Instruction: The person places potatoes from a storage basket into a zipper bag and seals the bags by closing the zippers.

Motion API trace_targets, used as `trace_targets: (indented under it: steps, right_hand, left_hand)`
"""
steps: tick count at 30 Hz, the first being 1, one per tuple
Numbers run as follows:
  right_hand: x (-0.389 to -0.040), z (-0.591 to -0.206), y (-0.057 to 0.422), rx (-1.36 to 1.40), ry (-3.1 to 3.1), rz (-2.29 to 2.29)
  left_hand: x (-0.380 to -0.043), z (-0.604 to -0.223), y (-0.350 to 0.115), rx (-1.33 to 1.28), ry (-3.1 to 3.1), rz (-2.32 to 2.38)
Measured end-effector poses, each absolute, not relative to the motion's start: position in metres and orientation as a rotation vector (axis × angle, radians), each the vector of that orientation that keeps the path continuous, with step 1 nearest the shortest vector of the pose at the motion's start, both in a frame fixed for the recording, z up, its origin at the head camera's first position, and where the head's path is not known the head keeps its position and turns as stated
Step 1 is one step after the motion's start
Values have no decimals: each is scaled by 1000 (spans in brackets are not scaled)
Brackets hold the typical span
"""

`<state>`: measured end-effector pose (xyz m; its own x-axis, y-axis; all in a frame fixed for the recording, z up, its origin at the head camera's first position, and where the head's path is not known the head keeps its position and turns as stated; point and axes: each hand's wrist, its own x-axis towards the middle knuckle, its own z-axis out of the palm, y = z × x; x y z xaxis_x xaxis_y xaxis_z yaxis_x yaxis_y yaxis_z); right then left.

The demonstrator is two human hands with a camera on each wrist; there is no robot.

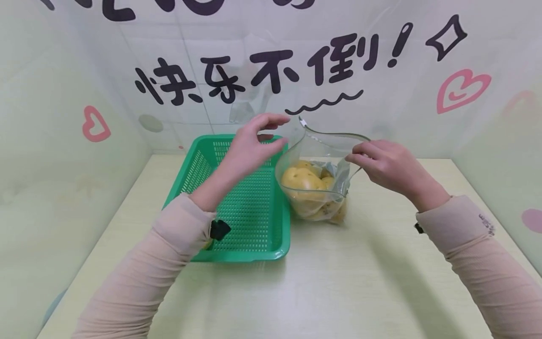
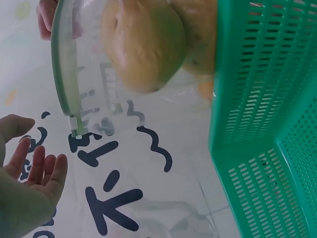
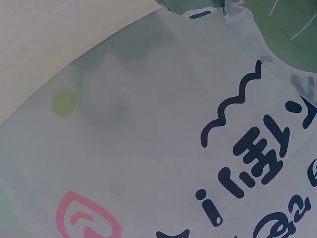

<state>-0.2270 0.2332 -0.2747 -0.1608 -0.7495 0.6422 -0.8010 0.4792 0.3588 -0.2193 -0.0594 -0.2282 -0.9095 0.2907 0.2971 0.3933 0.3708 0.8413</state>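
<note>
A clear zip bag (image 1: 315,216) stands on the table with its mouth open, holding several yellow potatoes (image 1: 301,179). My right hand (image 1: 387,165) pinches the right side of the bag's rim between thumb and fingers. On the other side, my left hand (image 1: 256,141) hovers by the left rim, its fingers loosely bent and nothing in them. The left wrist view shows that hand (image 2: 32,183) apart from the green zip strip (image 2: 60,64). In the right wrist view a green-printed part of the bag (image 3: 292,34) appears at the top; the right hand is outside that view.
A green perforated basket (image 1: 285,235) stands directly left of the bag, partly behind my left arm. A small yellow piece (image 1: 207,244) shows in its near corner beside the sleeve. Behind them, a printed cloth (image 1: 254,113) hangs at the table's (image 1: 322,282) back edge.
</note>
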Motion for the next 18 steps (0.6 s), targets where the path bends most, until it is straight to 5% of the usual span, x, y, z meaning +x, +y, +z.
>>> trace_targets:
  steps: [18]
  right_hand:
    - [-224,-273,232,1297,-1947,49]
  left_hand:
    - [-221,-235,-103,-713,-2859,-1229]
